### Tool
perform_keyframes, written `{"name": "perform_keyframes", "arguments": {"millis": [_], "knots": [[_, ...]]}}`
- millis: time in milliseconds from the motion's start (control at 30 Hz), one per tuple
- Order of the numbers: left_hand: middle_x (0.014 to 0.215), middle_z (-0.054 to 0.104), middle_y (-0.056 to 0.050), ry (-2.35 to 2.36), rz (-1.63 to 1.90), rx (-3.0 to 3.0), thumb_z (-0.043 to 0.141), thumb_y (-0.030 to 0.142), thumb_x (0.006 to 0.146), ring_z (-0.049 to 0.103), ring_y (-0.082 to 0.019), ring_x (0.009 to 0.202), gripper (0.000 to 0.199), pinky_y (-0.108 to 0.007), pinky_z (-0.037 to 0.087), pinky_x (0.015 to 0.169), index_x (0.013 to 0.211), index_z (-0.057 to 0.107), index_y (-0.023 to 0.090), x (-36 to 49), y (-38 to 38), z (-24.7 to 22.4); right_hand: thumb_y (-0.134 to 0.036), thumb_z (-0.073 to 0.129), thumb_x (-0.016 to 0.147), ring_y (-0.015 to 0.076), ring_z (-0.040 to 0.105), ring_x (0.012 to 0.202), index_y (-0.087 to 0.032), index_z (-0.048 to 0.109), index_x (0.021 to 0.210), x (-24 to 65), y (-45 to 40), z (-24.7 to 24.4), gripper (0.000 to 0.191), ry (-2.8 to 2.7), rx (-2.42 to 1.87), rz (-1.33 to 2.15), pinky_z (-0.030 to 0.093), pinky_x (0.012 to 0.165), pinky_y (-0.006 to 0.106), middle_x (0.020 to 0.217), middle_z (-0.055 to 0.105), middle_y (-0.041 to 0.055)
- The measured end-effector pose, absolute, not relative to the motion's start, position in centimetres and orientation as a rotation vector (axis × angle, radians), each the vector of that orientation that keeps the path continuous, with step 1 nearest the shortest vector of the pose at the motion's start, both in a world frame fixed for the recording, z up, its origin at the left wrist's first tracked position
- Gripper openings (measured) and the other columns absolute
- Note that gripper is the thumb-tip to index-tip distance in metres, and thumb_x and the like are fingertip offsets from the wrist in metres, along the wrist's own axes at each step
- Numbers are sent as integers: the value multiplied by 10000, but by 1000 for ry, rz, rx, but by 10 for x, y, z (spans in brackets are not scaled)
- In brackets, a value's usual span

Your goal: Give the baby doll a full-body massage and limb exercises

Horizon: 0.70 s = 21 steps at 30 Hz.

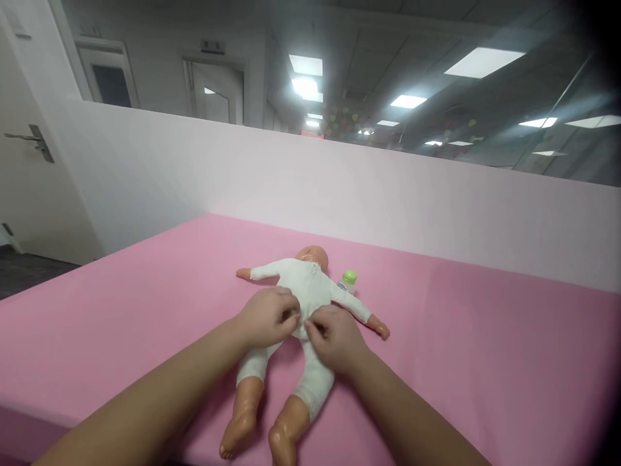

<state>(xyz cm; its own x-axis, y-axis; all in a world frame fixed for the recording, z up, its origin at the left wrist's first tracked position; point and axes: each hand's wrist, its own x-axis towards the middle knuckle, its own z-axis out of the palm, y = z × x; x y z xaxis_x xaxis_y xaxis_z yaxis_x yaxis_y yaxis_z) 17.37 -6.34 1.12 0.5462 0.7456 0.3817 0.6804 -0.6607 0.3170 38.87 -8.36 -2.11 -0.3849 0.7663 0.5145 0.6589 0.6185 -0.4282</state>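
While the doll (310, 281) lay on its back on the surface (485, 343), my left hand (272, 317) and right hand (337, 340) were close together over its lower belly.

Its feet pointed toward the near edge and its head toward the far edge, probably so that I could reach its middle easily. Both hands were half curled, thumbs near fingertips; whether they had hold of the white cloth (315, 382) I could not make out. A green-capped bottle (348, 281) stood just beside its outstretched arm, on the far-edge side, perhaps to leave my wrists room.
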Motion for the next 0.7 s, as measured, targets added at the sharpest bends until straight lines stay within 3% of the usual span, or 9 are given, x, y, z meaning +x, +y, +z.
{"name": "perform_keyframes", "arguments": {"millis": [67,200,367,567,700], "knots": [[726,677,-96,1260,597,2625,622,323,868,627,-264,717,206,-424,505,765,728,728,216,181,-65,4,-143,596,866,169,564,630,-222,607,612,384,-83,-24,266,-2234,-1163,222,373,616,300,647,643,-8],[566,607,-111,1350,556,2618,689,416,817,584,-264,579,316,-454,496,668,584,683,202,190,-62,-2,-157,614,838,156,511,565,-218,623,617,378,-77,-29,229,-2241,-1236,189,258,544,299,632,659,-4],[520,568,-75,1341,543,2631,644,273,777,546,-236,490,276,-392,382,521,518,605,190,198,-40,2,-126,589,803,139,498,547,-210,573,608,379,-63,-35,213,-2194,-1188,276,232,519,291,613,646,-27],[526,560,-33,1365,659,2618,561,206,824,490,-178,491,295,-352,270,520,531,543,193,195,-26,-6,-115,571,839,142,537,610,-211,492,621,386,-56,-41,251,-2070,-1051,281,331,574,275,626,591,-35],[670,636,-42,1459,787,2683,548,287,882,562,-203,620,254,-350,337,568,646,601,208,187,-34,-5,-167,601,870,204,584,773,-219,587,743,387,-55,-45,139,-1990,-977,122,435,739,322,765,633,14]]}}
